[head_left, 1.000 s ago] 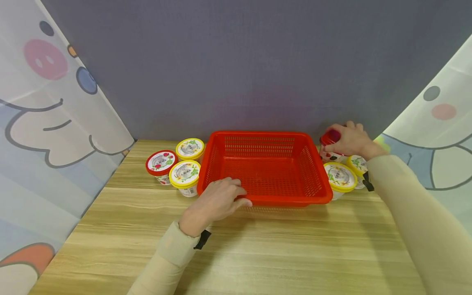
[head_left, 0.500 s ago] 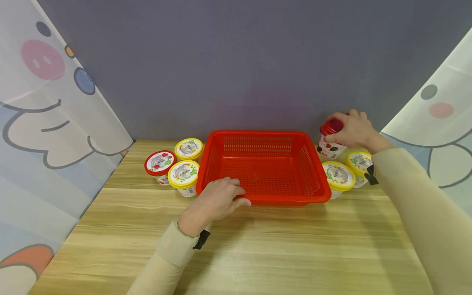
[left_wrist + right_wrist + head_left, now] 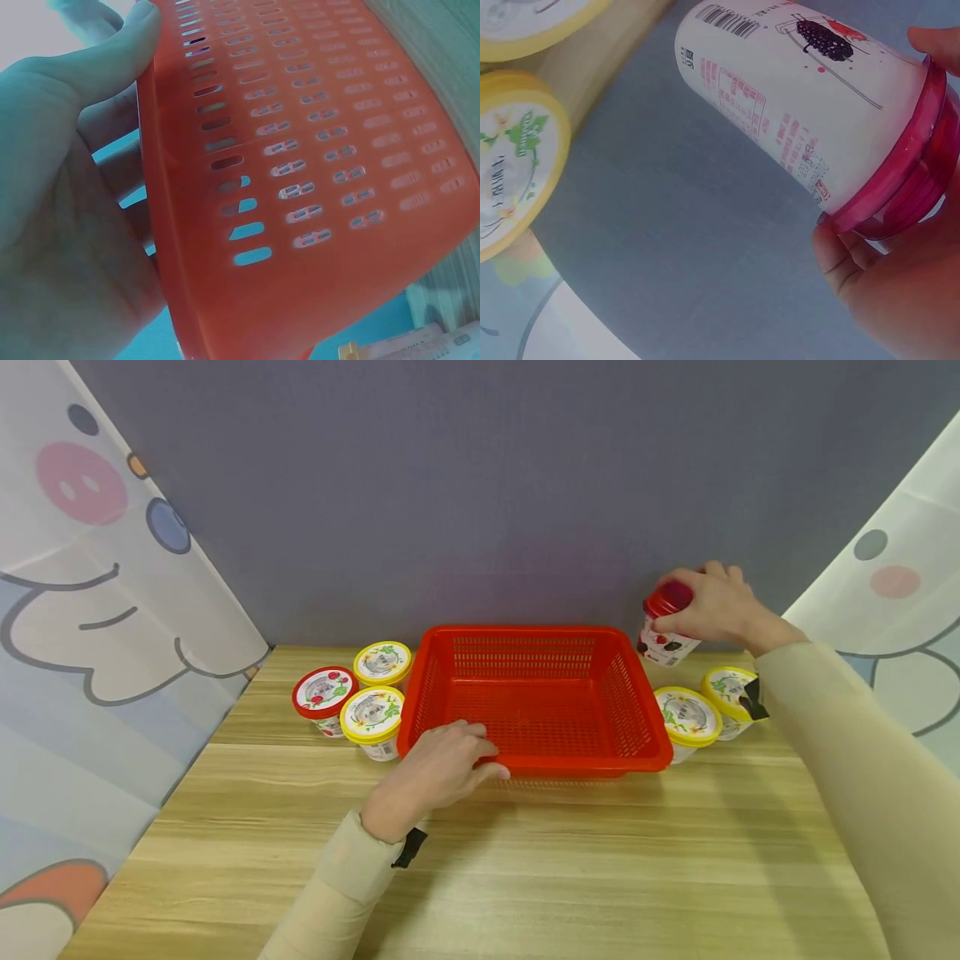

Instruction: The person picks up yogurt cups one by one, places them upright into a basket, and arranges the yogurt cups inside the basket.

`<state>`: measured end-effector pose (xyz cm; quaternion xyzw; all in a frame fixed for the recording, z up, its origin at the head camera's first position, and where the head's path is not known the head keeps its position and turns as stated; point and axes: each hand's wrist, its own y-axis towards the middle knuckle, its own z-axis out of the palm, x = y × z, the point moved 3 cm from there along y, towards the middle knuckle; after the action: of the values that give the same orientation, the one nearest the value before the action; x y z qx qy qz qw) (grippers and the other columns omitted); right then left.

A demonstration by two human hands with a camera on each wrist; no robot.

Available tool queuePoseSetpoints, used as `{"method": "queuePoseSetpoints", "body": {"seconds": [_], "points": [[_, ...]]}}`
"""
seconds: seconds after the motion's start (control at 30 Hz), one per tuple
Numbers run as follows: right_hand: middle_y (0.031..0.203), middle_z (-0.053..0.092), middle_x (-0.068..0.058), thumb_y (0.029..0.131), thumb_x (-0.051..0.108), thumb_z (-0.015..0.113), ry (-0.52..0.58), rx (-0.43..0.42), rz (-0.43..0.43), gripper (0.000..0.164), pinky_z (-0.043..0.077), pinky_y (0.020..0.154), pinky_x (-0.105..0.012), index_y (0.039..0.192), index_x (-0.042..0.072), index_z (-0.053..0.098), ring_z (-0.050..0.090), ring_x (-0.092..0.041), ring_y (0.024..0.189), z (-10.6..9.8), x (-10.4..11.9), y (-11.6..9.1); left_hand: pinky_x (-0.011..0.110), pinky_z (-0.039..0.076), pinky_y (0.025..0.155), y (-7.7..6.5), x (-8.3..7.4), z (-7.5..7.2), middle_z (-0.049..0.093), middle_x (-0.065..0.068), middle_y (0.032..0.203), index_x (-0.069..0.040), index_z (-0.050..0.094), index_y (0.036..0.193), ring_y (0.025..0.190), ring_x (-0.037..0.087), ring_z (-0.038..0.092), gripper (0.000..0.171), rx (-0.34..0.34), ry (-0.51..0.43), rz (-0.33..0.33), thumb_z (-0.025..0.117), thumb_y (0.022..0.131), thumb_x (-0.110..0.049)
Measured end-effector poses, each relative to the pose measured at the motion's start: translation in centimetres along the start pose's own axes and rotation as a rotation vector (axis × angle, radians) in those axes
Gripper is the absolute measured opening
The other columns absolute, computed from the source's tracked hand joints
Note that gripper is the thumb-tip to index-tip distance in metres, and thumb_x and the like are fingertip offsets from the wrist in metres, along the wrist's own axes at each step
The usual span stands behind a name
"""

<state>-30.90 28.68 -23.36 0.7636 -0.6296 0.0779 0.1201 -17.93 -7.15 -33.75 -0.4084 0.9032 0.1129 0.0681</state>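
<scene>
My left hand (image 3: 438,764) grips the near rim of a red plastic basket (image 3: 540,767), thumb outside and fingers over the edge. In the left wrist view the basket's slotted wall (image 3: 300,135) shows beside the hand. Up at the back right, my right hand (image 3: 716,606) holds a white yogurt cup (image 3: 666,647) by its red lid, fingers around the lid's edge. The right wrist view shows a printed blackberry and barcode on that cup (image 3: 802,97). The cup hangs tilted in front of the grey panel, beyond the basket's right side.
Right of the basket stand two yellow-lidded tubs, one near (image 3: 688,718) and one farther right (image 3: 727,689). On the left are a red-lidded tub (image 3: 326,692) and two yellow-lidded tubs (image 3: 372,714). A grey panel (image 3: 480,510) closes the wooden table's (image 3: 562,868) back, with printed curtains at both sides.
My right hand has lifted the yogurt cup up from behind the right-hand tubs, showing more of its white side. My left hand stays on the basket's rim.
</scene>
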Motion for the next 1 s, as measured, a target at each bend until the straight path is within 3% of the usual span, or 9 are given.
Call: {"method": "queuePoseSetpoints", "body": {"seconds": [0.47,1.0], "points": [[0.131,0.038,-0.035,0.088,0.038,0.07,0.051,-0.022,-0.079,0.058,0.036,0.082,-0.062,0.137,0.012,0.054,0.03,-0.049,0.117,-0.3,3.2,1.2,0.034,0.051,0.069,0.0,-0.1,-0.1,0.06,-0.004,0.086,-0.013,0.08,0.106,0.08,0.017,0.056,0.033,-0.004,0.032,-0.001,0.073,0.093,-0.042],[0.142,0.035,-0.03,0.088,0.039,0.072,0.106,0.069,-0.104,0.059,0.041,0.088,-0.064,0.139,0.016,0.053,0.027,-0.046,0.124,3.2,6.1,2.2,0.033,0.05,0.072,0.3,-0.7,0.0,0.057,-0.004,0.084,-0.016,0.076,0.094,0.078,0.016,0.054,0.026,-0.004,0.101,0.025,0.072,0.094,-0.042]]}}
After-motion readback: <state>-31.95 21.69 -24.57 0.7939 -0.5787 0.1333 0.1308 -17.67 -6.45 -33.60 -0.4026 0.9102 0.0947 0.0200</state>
